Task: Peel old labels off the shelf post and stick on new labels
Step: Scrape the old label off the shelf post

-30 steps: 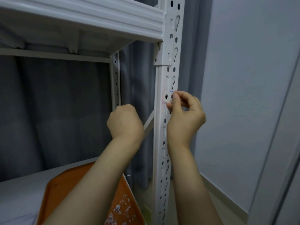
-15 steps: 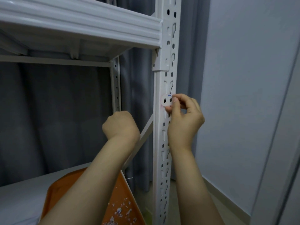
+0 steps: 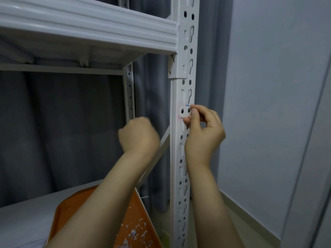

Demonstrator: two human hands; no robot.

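Orange tray (image 3: 66, 213) on the lower shelf board (image 3: 23, 217), holding scattered scraps of peeled label (image 3: 136, 233) at its near right corner; my left forearm crosses above it and hides part of its floor. Perforated white shelf post (image 3: 184, 158) rising at centre, with the upper shelf beam (image 3: 89, 33) joined to it and grey curtain (image 3: 62, 131) behind. My right hand (image 3: 204, 136) pinches, thumb against forefinger, the right edge of a small white label (image 3: 184, 111) (two post holes show through it) that lies on the post's front face below the beam bracket. My left hand (image 3: 139, 135) is a closed fist left of the post, blurred; whether it holds anything I cannot tell. Compared with half a second ago, the left fist sits closer to the post, while the right-hand pinch on the label is unchanged.
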